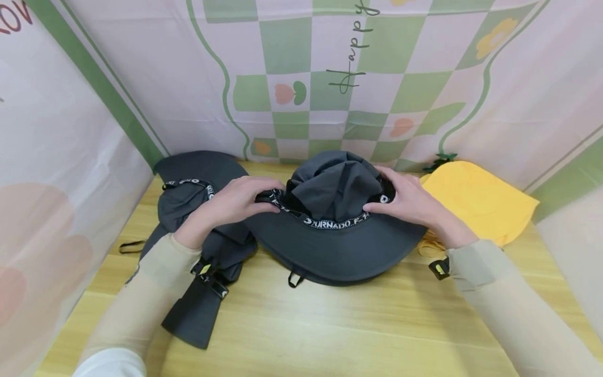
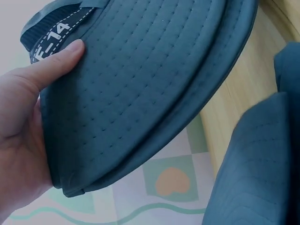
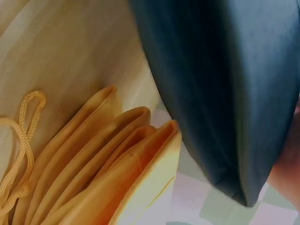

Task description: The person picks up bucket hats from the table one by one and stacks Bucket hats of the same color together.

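A dark grey wide-brimmed sun hat point(image 1: 330, 251) with a white-lettered band is held between both hands, its crown crumpled toward the back wall. The left hand point(image 1: 240, 201) grips its left side, where brim meets band. In the left wrist view, that hand's thumb point(image 2: 58, 63) presses on the stitched brim point(image 2: 140, 84), beside the lettering. On the opposite side, the right hand point(image 1: 405, 201) pinches the hat near the band, thumb in front and fingers behind. The right wrist view shows the dark brim point(image 3: 201, 93) up close, with most of the right hand hidden.
Left of the held hat lie more dark grey hats point(image 1: 188, 204), with a strap and buckle point(image 1: 207, 275). A yellow hat point(image 1: 471, 199) with a cord point(image 3: 23, 150) lies at right. Printed cloth walls point(image 1: 287, 47) stand behind and beside the wooden table point(image 1: 330, 330).
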Demonstrator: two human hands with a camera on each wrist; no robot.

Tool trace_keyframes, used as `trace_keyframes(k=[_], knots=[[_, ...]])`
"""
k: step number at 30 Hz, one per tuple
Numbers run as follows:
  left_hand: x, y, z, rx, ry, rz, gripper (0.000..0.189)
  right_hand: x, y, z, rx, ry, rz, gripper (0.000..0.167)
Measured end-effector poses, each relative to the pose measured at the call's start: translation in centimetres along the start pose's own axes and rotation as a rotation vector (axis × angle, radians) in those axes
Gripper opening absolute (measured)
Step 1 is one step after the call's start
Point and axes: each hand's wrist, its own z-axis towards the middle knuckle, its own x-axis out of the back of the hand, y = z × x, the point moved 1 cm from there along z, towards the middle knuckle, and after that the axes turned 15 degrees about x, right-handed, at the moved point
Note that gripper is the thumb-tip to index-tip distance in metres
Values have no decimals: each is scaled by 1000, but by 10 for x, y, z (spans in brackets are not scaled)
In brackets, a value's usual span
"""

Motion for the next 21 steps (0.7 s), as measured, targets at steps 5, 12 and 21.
trace_keyframes(k=[5,12,21], knots=[[0,-7,1,29,-32,-40,36,2,0,-4,-1,-38,27,85],[7,-15,-1,115,-69,-47,45,2,-12,-7,70,-34,27,90],[12,-16,0,167,-54,-86,53,17,-29,-11,22,8,-27,80]])
